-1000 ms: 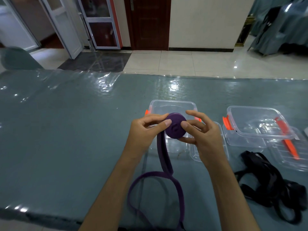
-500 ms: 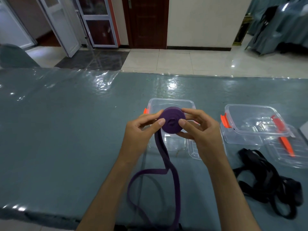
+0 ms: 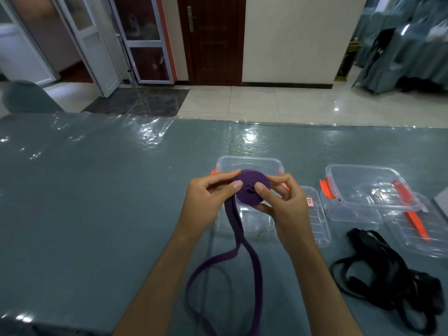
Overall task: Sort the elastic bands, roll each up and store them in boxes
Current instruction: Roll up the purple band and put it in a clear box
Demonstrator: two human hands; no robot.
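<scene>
Since a second ago the purple roll (image 3: 252,186) has grown slightly. Head view: your left hand (image 3: 206,202) and right hand (image 3: 282,204) pinch it above the clear box (image 3: 249,163), mid-table. Unrolled tail (image 3: 232,258) hangs toward the near edge, nearer your left hand.

Large tiled hall, apparently a function or banquet room rather than a home. A long table (image 3: 97,214) carries a grey-blue cloth under clear plastic sheeting (image 3: 145,132) (glossy, creased). Glossy floor tiles (image 3: 266,103) run to a dark wooden door (image 3: 213,40) and white-framed glazed doors (image 3: 145,40). At far right stands furniture draped in matching grey-blue covers (image 3: 412,57).
</scene>
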